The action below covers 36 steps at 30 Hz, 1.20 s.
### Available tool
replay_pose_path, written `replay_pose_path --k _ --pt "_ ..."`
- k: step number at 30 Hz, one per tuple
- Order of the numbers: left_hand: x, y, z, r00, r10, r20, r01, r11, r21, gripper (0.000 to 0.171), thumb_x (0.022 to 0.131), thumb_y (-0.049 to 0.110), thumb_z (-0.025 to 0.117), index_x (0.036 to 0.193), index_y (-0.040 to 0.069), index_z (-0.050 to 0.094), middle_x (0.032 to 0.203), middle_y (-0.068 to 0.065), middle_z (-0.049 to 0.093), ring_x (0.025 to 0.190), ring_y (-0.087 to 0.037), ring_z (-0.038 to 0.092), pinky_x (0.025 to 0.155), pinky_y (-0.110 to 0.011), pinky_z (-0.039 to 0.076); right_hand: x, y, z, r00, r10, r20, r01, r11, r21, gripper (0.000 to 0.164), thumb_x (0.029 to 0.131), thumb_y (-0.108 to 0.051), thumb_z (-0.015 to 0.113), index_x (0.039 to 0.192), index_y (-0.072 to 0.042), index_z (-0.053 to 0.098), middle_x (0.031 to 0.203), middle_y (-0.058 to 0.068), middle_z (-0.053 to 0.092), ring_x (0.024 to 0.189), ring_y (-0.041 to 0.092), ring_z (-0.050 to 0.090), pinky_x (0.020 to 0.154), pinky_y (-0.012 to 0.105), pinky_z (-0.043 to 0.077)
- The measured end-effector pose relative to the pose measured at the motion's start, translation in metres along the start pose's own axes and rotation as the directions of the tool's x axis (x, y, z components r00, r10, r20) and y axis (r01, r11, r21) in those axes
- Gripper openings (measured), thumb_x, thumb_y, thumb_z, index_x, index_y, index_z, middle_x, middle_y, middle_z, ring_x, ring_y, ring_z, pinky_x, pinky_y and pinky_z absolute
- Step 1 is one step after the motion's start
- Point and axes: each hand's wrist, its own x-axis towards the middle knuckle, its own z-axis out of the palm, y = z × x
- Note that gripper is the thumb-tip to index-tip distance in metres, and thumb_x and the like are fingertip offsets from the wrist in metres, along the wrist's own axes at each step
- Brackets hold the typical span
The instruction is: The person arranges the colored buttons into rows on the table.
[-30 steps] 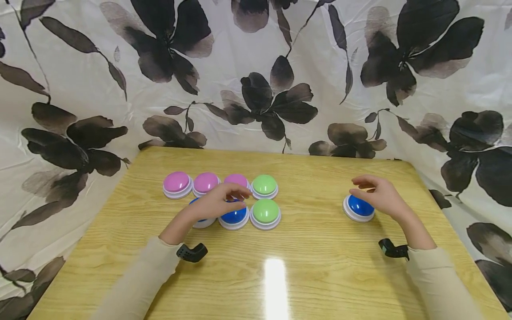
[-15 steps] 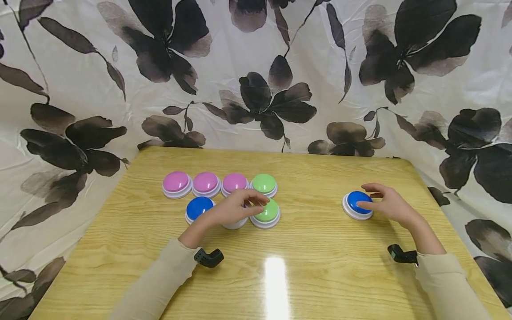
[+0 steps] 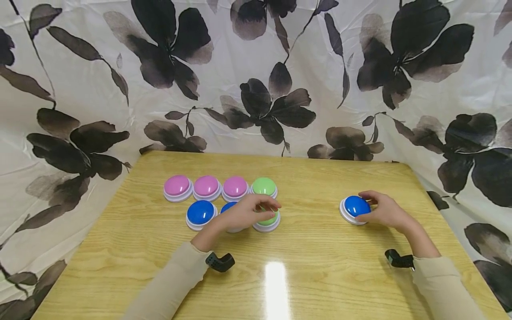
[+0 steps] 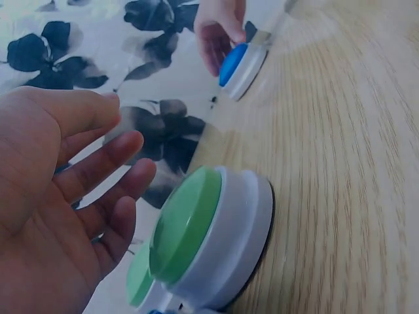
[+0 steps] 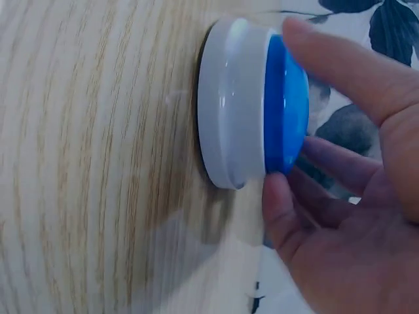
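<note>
In the head view my left hand [image 3: 251, 211] hovers above the front green push button [image 3: 269, 221], fingers loosely curved with nothing between them. The left wrist view shows that green button's dome [image 4: 186, 229] on its white base, beside the fingertips. On the right, my right hand [image 3: 384, 210] has its thumb and fingers curved round a blue push button [image 3: 354, 209]. Seen from the right wrist, fingertips sit at opposite edges of the blue dome [image 5: 288, 104], and the white base [image 5: 232, 104] is against the table.
Three pink buttons [image 3: 206, 186] and another green button [image 3: 264, 186] form the back row at left. In front are a blue button [image 3: 201, 213] and a second blue one [image 3: 229, 206], partly behind my left hand. Floral cloth [image 3: 224, 53] hangs behind the wooden table [image 3: 320, 266].
My left hand has moved right, from over the blue buttons to over the front green one. My right hand has shifted from above the separate blue button to round its dome.
</note>
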Motion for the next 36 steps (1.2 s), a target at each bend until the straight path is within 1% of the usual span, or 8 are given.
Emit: replay_pose_path --k 8,13,20,25,27,30,34,36 --pt "0.008 0.002 0.007 1.000 0.013 0.021 -0.012 1.000 -0.013 0.028 0.097 0.013 0.060 0.123 0.002 0.063 0.113 -0.013 0.066 0.099 -0.011 0.059 0.084 -0.032 0.050 0.002 0.001 0.007 1.000 0.025 0.016 -0.024 0.999 -0.041 0.087 0.074 -0.031 0.086 0.138 0.008 0.042 0.132 0.032 0.046 0.110 0.044 0.051 0.087 0.052 0.051" --pt "0.013 0.002 0.012 0.999 0.028 0.035 -0.028 0.999 -0.019 0.028 0.097 0.013 0.061 0.122 0.001 0.063 0.114 -0.013 0.066 0.101 -0.010 0.059 0.084 -0.030 0.050 0.001 -0.001 0.015 1.000 -0.003 0.001 0.003 0.999 -0.048 0.086 0.073 -0.031 0.086 0.137 0.007 0.043 0.130 0.031 0.048 0.108 0.043 0.051 0.086 0.052 0.051" --pt "0.017 0.001 0.018 0.999 0.027 0.047 -0.025 0.999 -0.024 0.030 0.096 0.012 0.063 0.123 -0.001 0.062 0.115 -0.014 0.065 0.103 -0.013 0.059 0.085 -0.028 0.050 0.004 -0.012 0.027 0.999 -0.036 0.013 0.037 0.998 -0.049 0.088 0.072 -0.031 0.087 0.137 0.007 0.043 0.128 0.029 0.050 0.105 0.039 0.052 0.083 0.048 0.053" --pt "0.026 0.008 0.025 0.998 0.025 0.060 -0.023 0.999 -0.032 0.030 0.094 0.009 0.065 0.122 -0.002 0.062 0.115 -0.017 0.064 0.098 -0.012 0.061 0.083 -0.029 0.051 0.004 -0.018 0.033 0.999 -0.051 0.005 0.051 0.998 -0.044 0.088 0.070 -0.029 0.089 0.137 0.007 0.043 0.126 0.027 0.051 0.101 0.034 0.054 0.082 0.045 0.052" --pt "0.031 0.011 0.029 0.998 0.020 0.067 -0.017 0.999 -0.038 0.031 0.093 0.009 0.066 0.122 -0.001 0.062 0.115 -0.017 0.064 0.096 -0.011 0.062 0.083 -0.028 0.051 0.004 -0.018 0.035 0.999 -0.050 0.002 0.050 0.998 -0.040 0.088 0.070 -0.028 0.089 0.137 0.007 0.044 0.125 0.026 0.052 0.099 0.032 0.054 0.081 0.042 0.052" --pt "0.037 0.013 0.037 0.998 0.000 0.064 0.003 0.999 -0.045 0.035 0.092 0.010 0.068 0.125 0.000 0.061 0.117 -0.016 0.063 0.098 -0.014 0.062 0.082 -0.023 0.051 0.004 -0.019 0.037 0.998 -0.056 -0.004 0.056 0.998 -0.026 0.086 0.070 -0.027 0.089 0.136 0.007 0.045 0.124 0.025 0.053 0.097 0.031 0.053 0.080 0.040 0.051" --pt "0.046 0.016 0.047 0.999 -0.044 0.023 0.046 0.996 -0.074 0.043 0.090 0.010 0.071 0.129 -0.002 0.057 0.124 -0.017 0.060 0.104 -0.024 0.062 0.083 -0.020 0.050 0.007 -0.020 0.041 0.998 -0.059 -0.002 0.059 0.998 0.016 0.084 0.070 -0.028 0.089 0.136 0.004 0.047 0.124 0.023 0.054 0.096 0.030 0.053 0.080 0.039 0.050" --pt "0.051 0.016 0.054 0.998 -0.069 -0.002 0.069 0.994 -0.087 0.047 0.088 0.009 0.073 0.130 -0.003 0.056 0.127 -0.018 0.058 0.106 -0.027 0.061 0.084 -0.020 0.050 0.010 -0.020 0.043 0.999 -0.050 0.002 0.050 0.998 0.036 0.084 0.070 -0.028 0.089 0.136 0.003 0.048 0.124 0.022 0.054 0.097 0.030 0.053 0.082 0.039 0.050"
